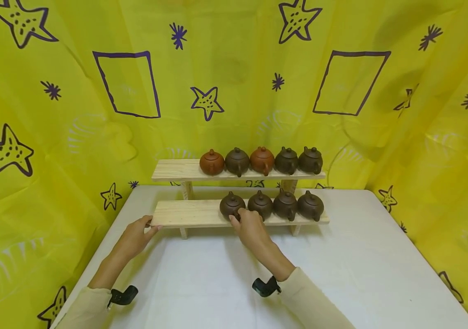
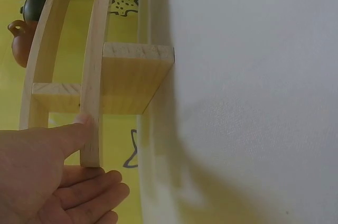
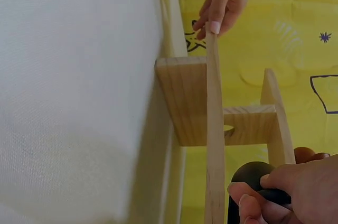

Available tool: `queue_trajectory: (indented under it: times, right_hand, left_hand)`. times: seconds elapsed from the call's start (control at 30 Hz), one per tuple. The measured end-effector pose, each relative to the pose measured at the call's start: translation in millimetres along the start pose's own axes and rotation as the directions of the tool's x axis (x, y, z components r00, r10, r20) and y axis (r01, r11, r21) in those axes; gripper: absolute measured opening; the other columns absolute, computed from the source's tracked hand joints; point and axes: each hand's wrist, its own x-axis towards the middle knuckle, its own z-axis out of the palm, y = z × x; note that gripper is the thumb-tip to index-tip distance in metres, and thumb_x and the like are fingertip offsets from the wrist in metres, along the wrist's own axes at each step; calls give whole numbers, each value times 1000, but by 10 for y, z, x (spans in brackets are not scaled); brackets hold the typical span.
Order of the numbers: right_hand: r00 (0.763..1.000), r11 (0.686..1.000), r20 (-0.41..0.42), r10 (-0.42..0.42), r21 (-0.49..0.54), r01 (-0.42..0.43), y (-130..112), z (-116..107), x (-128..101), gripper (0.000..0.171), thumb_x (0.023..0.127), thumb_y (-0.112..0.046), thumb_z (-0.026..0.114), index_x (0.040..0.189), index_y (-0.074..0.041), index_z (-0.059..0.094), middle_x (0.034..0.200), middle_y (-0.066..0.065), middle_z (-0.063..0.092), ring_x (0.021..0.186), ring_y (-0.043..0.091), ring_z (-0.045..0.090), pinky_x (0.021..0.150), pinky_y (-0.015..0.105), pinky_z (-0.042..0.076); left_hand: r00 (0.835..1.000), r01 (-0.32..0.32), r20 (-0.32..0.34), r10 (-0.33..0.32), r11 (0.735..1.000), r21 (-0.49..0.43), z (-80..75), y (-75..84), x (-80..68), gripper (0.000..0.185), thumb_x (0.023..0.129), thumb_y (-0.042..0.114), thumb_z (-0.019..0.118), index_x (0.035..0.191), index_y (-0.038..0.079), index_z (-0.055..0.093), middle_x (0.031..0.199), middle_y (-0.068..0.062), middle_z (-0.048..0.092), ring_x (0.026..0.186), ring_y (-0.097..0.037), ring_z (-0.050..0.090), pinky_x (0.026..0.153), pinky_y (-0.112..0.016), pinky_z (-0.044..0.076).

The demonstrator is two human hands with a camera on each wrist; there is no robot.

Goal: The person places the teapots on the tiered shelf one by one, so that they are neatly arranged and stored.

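Observation:
A two-tier wooden shelf (image 1: 192,212) stands on the white table. My left hand (image 1: 136,235) holds the left end of its lower board, thumb on the front edge (image 2: 91,142) and the other fingers round the board's end. My right hand (image 1: 254,230) pinches the front handle of a dark brown teapot (image 1: 230,201), the leftmost on the lower board. In the right wrist view, that teapot (image 3: 248,174) is partly hidden behind the fingers. Directly to its right sits another dark teapot (image 1: 260,201), close to my knuckles.
Two more dark teapots (image 1: 310,203) sit at the lower board's right. Several teapots line the upper board (image 1: 176,169), including a reddish-brown one (image 1: 212,161) at the row's left. Yellow patterned cloth (image 1: 234,91) hangs behind and beside the table (image 1: 201,283).

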Motion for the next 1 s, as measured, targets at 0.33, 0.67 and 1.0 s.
queue_trajectory:
  times: [0.33,0.67,1.0]
  right_hand:
    - [998,998,-23,52,-31,-53,-10,70,43,28,103,-22,71,84,-2,67,63,5,60,56,21,59,50,32,46]
    - [996,999,-86,16,-41,-19,33,102,81,40,99,-28,75,68,-10,57,56,0,51,52,17,52,47,31,42]
    - [998,998,54,-20,54,17,172,-175,-189,45,101,-36,73,64,-15,60,53,-9,37,49,7,37,48,24,32]
  left_hand:
    - [1000,10,3,-10,1000,-7,19,-20,4,55,109,27,60,143,-15,49,134,-38,62,126,-55,58,101,-67,49]
    - [1000,2,-9,-3,1000,-19,48,-35,3,54,109,25,59,145,-15,48,137,-39,60,127,-56,58,103,-67,49]
    - [998,58,-2,-59,997,-48,46,-24,-117,74,111,39,55,154,-17,32,151,-43,43,138,-60,45,110,-71,42]
